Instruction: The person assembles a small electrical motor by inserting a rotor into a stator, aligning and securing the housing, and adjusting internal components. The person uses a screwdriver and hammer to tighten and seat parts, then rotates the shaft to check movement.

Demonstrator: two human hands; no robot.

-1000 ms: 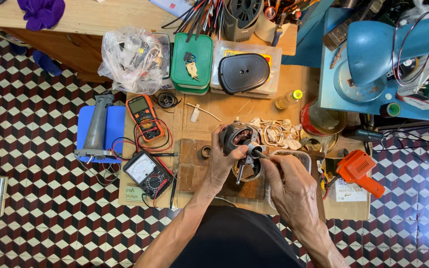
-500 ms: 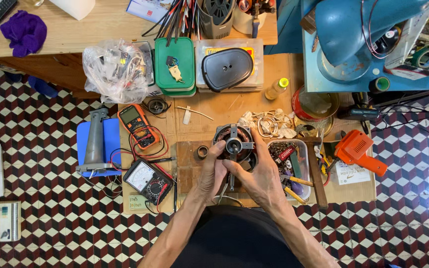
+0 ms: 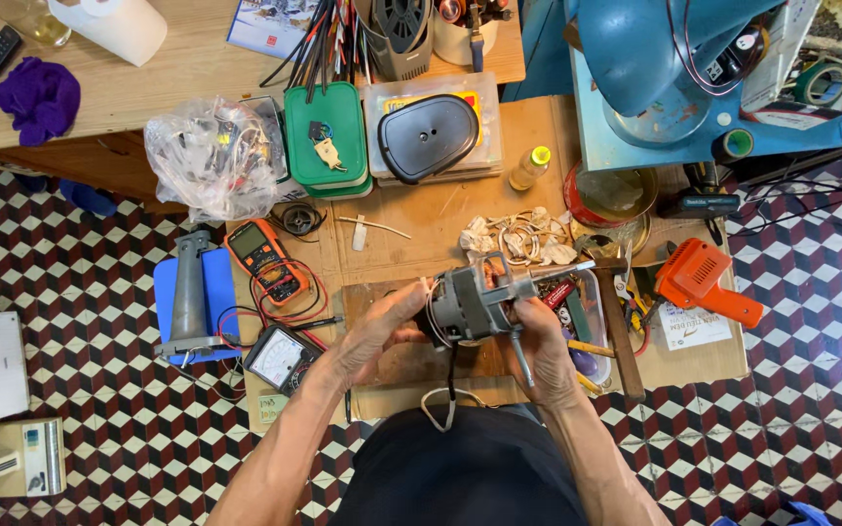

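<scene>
We are holding the small electric motor (image 3: 475, 302) with both hands (image 3: 382, 331) (image 3: 538, 346). Its cover is already off, wires showing. The orange multimeter (image 3: 263, 258) is lying at nine o'clock, not hooked up.

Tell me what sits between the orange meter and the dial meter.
In the head view, loops of red and black wire lie between the orange meter and the dial meter.

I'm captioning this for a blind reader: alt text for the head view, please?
Seen from above, a left hand and right hand hold a small grey electric motor over a cluttered wooden workbench, near two multimeters.
</scene>
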